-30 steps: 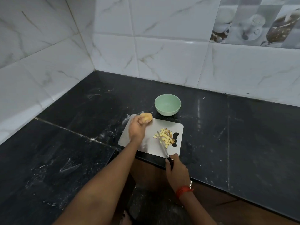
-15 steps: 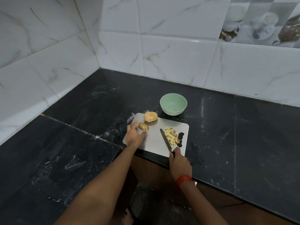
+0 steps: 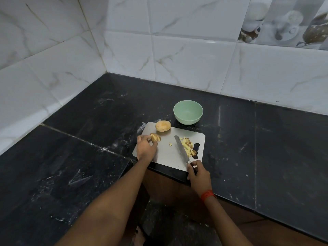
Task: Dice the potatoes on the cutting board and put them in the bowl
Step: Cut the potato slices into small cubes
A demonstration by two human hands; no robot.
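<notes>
Black stone counter (image 3: 85,171) in a corner of white marbled wall tiles (image 3: 186,61). Grey cutting board (image 3: 165,157) lies at the counter's front edge, long axis running left to right. Mint-green bowl (image 3: 188,111) stands just beyond the board's far edge, upright; nothing visible inside.

Whole potato (image 3: 163,126) at the board's far left corner, long axis roughly left-right. Cut potato piece (image 3: 155,137) near the left edge, fingers of the left hand (image 3: 146,148) curled around it, palm down, forearm reaching in from lower left. Diced pile (image 3: 188,147) on the right side; one stray cube (image 3: 170,144) left of the blade.

Knife (image 3: 181,148) points away and slightly left, blade beside the pile. Right hand (image 3: 199,176) closed on its handle at the board's near edge; red thread band (image 3: 207,194) on the wrist.
</notes>
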